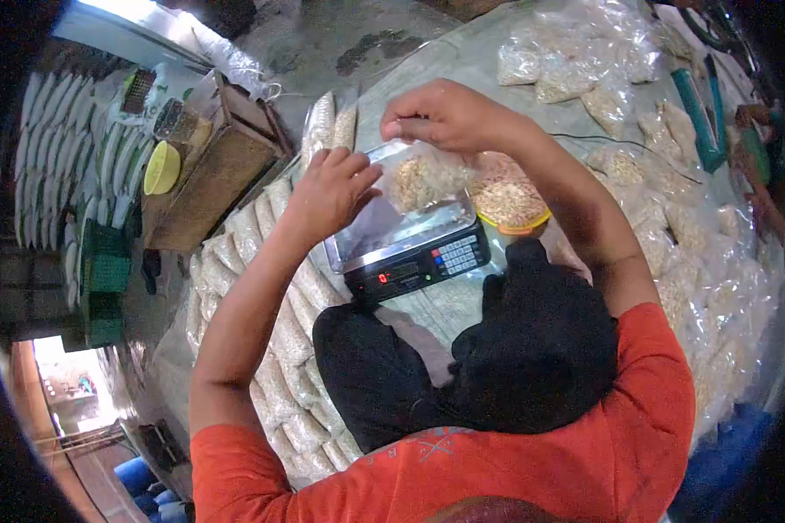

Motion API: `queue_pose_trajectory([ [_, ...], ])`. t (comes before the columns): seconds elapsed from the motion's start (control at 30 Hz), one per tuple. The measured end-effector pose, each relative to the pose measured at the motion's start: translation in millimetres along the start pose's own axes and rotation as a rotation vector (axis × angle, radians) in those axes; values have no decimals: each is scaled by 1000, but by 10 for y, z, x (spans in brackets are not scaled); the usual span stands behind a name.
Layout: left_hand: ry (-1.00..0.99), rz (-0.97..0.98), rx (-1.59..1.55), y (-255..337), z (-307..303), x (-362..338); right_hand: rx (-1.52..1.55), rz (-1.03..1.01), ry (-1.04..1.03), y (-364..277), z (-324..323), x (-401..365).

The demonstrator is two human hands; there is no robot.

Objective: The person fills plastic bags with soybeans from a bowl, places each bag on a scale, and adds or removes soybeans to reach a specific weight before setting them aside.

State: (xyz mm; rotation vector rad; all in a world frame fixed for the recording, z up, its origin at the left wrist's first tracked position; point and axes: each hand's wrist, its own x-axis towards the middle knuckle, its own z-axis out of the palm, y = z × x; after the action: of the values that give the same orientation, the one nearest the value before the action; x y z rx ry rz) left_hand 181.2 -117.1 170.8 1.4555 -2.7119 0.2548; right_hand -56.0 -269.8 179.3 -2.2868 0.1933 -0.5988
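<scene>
A clear plastic bag of pale, small pieces [420,180] hangs or rests over the metal pan of a digital scale [392,277], whose red display is lit. My right hand [440,115] is closed in a pinch at the bag's upper end. From the left, my left hand [331,190] reaches over the pan with fingers curled at the bag's thin clear edge; the exact grip is partly hidden. Right of the scale, a yellow-rimmed tub [513,228] is heaped with pinkish-beige pieces and lies under my right forearm.
Long filled packs [279,349] lie in rows along my left side. Many filled clear bags [706,288] are spread on the right, more at the back [576,52]. A wooden crate [209,174] stands left, with a yellow bowl [161,168] beside it. A cord [628,144] crosses the sheet.
</scene>
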Motion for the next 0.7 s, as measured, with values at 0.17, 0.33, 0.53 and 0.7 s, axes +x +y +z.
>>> queue_pose_trajectory([
  [0.17,-83,-47,121,-128,-35,-156,26,-78,123,251,376,437],
  [0.33,-68,-25,142,14,76,-481,-280,-134,330,710,839,265],
  [0.53,-175,-133,88,498,422,-552,-447,-107,595,329,1163,-324],
  [0.7,-55,-142,144,788,604,-558,-201,-156,272,32,1530,-399],
])
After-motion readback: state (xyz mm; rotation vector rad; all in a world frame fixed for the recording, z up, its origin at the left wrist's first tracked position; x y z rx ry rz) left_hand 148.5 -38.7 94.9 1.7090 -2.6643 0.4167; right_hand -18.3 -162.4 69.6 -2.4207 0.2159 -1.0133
